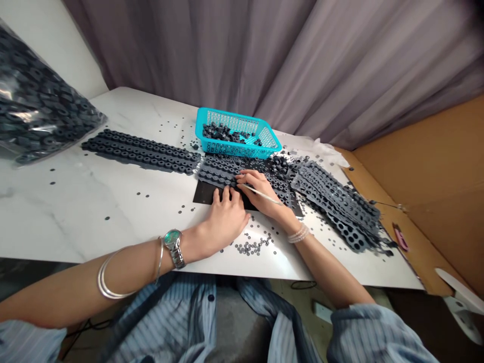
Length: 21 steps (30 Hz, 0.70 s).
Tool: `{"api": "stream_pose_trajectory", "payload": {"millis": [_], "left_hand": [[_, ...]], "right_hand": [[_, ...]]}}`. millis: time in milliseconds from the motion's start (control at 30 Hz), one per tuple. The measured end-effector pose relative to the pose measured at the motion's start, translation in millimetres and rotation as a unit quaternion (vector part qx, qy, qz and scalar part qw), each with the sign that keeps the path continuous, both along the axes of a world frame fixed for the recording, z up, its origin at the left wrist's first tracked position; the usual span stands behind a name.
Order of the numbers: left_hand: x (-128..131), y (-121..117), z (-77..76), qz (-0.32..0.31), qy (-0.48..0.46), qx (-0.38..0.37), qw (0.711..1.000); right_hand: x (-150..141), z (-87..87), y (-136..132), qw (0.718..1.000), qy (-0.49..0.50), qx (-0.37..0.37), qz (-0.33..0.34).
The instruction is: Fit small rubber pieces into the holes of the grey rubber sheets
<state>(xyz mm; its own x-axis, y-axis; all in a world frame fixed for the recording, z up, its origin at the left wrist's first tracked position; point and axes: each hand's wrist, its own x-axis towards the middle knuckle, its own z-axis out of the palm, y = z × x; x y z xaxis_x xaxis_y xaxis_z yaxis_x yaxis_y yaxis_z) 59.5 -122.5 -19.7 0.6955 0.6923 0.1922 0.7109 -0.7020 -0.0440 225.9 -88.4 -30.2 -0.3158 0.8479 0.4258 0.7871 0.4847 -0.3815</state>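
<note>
My left hand [226,218] rests its fingertips on the near edge of a dark grey moulded rubber sheet [221,171], which has rows of small rings. The sheet lies on a black flat board [206,193]. My right hand [257,190] lies on the same sheet and pinches a thin pale stick [262,194], its end pointing back past my wrist. Small dark rubber discs [251,246] are scattered near my wrists. The area under my palms is hidden.
A turquoise plastic basket [238,133] holding dark rubber pieces stands just beyond my hands. A long rubber strip [141,151] lies to the left, a stacked pile of punched sheets [336,201] to the right, and a bulging plastic bag [38,96] at far left. Cardboard [423,191] and a curtain [227,50] bound the marble table [94,212].
</note>
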Motion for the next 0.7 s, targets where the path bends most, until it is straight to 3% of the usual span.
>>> {"api": "stream_pose_trajectory", "payload": {"millis": [300, 400, 567, 700], "left_hand": [[0, 1, 8.7, -0.011, 0.028, -0.032, 0.999], [0, 1, 6.6, -0.016, 0.032, -0.015, 0.999], [0, 2, 2.6, -0.018, 0.035, -0.004, 0.999], [0, 2, 2.9, -0.019, 0.030, -0.002, 0.999]], "right_hand": [[-3, 1.5, 8, 0.990, -0.129, 0.058, 0.007], [3, 7.1, 13, 0.991, -0.100, 0.086, -0.039], [24, 16.1, 27, 0.977, 0.006, 0.121, -0.177], [29, 12.8, 27, 0.980, 0.043, 0.080, -0.178]]}}
